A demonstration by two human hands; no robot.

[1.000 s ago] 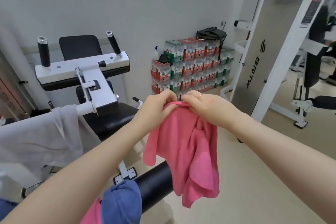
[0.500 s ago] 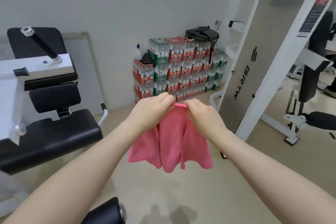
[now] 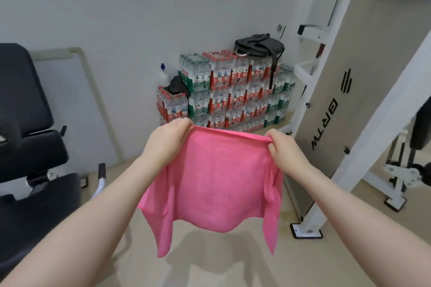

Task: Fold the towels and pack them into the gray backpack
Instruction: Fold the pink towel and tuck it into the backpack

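A pink towel [image 3: 217,182] hangs spread out in front of me above the floor. My left hand [image 3: 166,141] pinches its top left corner and my right hand [image 3: 283,150] pinches its top right corner, with the upper edge stretched tight between them. The towel's lower corners droop loose. A dark gray bag [image 3: 258,45] that may be the backpack lies on top of the stacked water bottle packs against the far wall, well beyond my hands.
Stacked packs of water bottles [image 3: 233,91] stand against the white wall. A black padded gym bench [image 3: 30,154] fills the left side. A white machine frame [image 3: 363,91] with a beige panel rises on the right, its foot [image 3: 306,230] on the beige floor.
My hands have moved apart along the towel's top edge, so the bunched towel is now spread flat. The view has swung right, away from the bench and the towels on it.
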